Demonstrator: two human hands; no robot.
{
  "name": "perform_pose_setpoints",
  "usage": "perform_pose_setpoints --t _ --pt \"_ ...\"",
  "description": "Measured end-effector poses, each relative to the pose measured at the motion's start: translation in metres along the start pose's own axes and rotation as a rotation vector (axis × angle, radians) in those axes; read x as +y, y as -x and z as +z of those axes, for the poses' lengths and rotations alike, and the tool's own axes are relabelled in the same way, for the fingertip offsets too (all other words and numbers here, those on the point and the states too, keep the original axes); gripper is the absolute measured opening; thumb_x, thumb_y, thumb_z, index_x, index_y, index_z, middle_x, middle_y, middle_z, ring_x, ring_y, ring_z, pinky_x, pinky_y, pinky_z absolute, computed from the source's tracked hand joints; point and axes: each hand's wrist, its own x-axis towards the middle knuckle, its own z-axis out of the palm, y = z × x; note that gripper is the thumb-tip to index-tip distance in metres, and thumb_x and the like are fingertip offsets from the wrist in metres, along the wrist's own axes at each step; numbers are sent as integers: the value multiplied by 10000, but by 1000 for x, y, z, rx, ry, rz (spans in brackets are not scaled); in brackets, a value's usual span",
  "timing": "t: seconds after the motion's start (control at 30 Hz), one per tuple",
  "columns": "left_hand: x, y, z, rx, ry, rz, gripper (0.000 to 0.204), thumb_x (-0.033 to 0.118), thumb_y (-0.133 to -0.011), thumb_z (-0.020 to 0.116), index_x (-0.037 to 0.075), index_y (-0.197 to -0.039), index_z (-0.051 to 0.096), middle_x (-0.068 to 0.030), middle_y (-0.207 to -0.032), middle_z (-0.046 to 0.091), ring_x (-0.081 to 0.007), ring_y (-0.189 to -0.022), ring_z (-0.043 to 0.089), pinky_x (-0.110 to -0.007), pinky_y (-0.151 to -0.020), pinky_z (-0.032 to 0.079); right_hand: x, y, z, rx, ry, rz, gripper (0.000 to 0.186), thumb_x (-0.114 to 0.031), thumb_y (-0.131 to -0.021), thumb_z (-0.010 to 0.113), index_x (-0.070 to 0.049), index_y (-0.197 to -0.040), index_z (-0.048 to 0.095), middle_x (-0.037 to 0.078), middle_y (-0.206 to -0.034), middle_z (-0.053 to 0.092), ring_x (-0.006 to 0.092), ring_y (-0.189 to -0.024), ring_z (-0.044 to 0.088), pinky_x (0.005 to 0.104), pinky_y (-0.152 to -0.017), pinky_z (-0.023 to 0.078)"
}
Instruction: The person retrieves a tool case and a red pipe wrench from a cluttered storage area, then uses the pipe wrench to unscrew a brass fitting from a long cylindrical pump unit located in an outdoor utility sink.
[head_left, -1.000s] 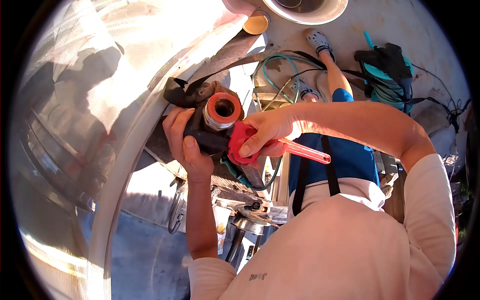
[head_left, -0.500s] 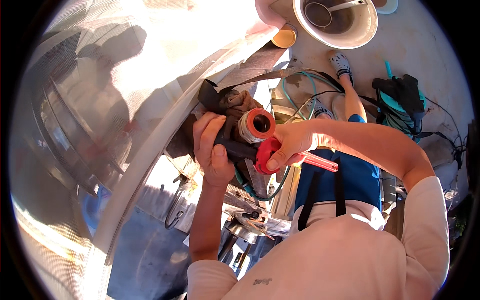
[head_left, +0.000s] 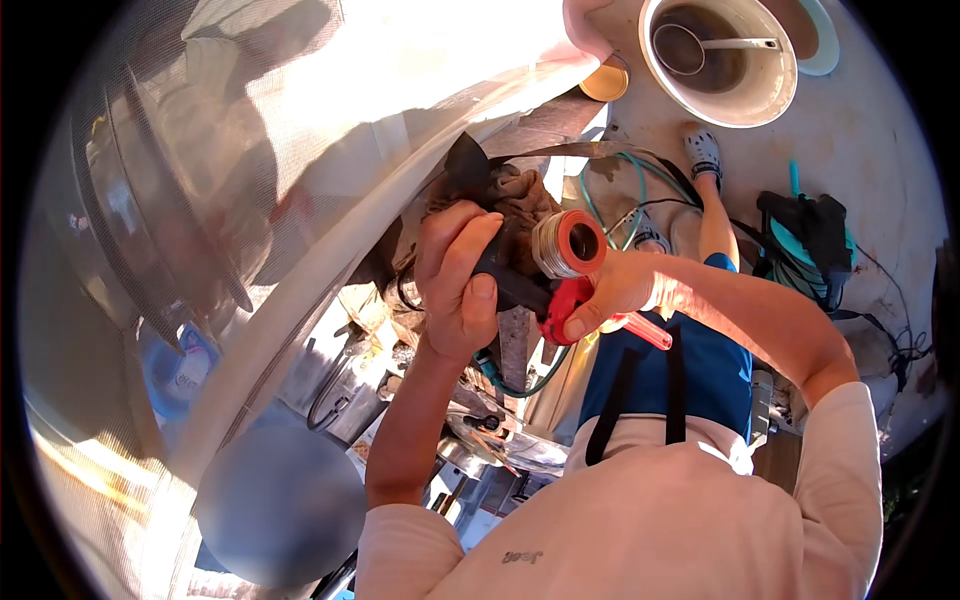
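Observation:
My left hand (head_left: 458,285) is wrapped round a black pipe fitting (head_left: 518,285), thumb and fingers curled over it. The fitting has a threaded metal end (head_left: 550,248) topped by an orange-red ring around a dark opening. My right hand (head_left: 610,292) grips a red wrench (head_left: 650,330), whose head is against the fitting below that threaded end; the handle sticks out to the right. A crumpled brown cloth (head_left: 525,195) lies behind the fitting, partly hidden by it.
Pale mesh sheeting (head_left: 360,160) covers the left. A white bucket (head_left: 770,95) with a ladle, a yellow lid (head_left: 600,85) and a teal hose reel (head_left: 820,250) with cables stand beyond. My feet are near the hoses. A blurred grey round shape (head_left: 280,505) is lower left.
The view has shifted, so my hands and the fitting sit further right and more of the bucket shows. The blurred grey shape has appeared. Both grips look the same.

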Motion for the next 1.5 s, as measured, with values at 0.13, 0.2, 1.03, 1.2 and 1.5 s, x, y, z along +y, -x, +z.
perform_pose_setpoints --t 0.13,0.2,1.03,1.2,1.5 --pt "0 4 0 22 -11 10 443 323 -936 428 -39 -1105 619 -189 -1107 566 -322 -956 552 -408 -863 442 -8 -2 -4 -43 104 74 566 -330 -761 838 -33 -1158 564 3 -899 628 98 -812 572 265 -754 489" --pt "-1 3 2 43 -14 -7 444 326 -936 426 -39 -1098 620 -190 -1096 569 -324 -950 555 -410 -854 445 -9 -1 -6 -65 -66 74 521 -344 -766 831 -42 -1114 590 15 -832 631 104 -747 578 259 -683 488" --pt "4 -3 4 38 -59 -127 506 351 -928 333 -61 -1052 599 -201 -1135 557 -301 -1042 538 -410 -946 405 -10 5 4 -212 -230 182 252 -230 -889 675 3 -858 584 5 -541 433 89 -410 382 238 -349 299" --pt "4 -7 0 -38 18 -72 484 313 -940 361 -63 -1093 626 -185 -1122 557 -294 -1015 545 -387 -904 427 -11 4 4 -227 -226 238 338 -340 -885 710 -36 -827 575 -5 -548 438 73 -424 371 229 -359 280" --pt "2 -6 1 -32 40 -88 409 195 -830 422 -50 -1076 636 -172 -1105 567 -294 -1005 541 -368 -908 430 -12 7 1 -83 11 142 332 -337 -837 760 -54 -883 593 19 -674 562 81 -503 427 256 -440 354"
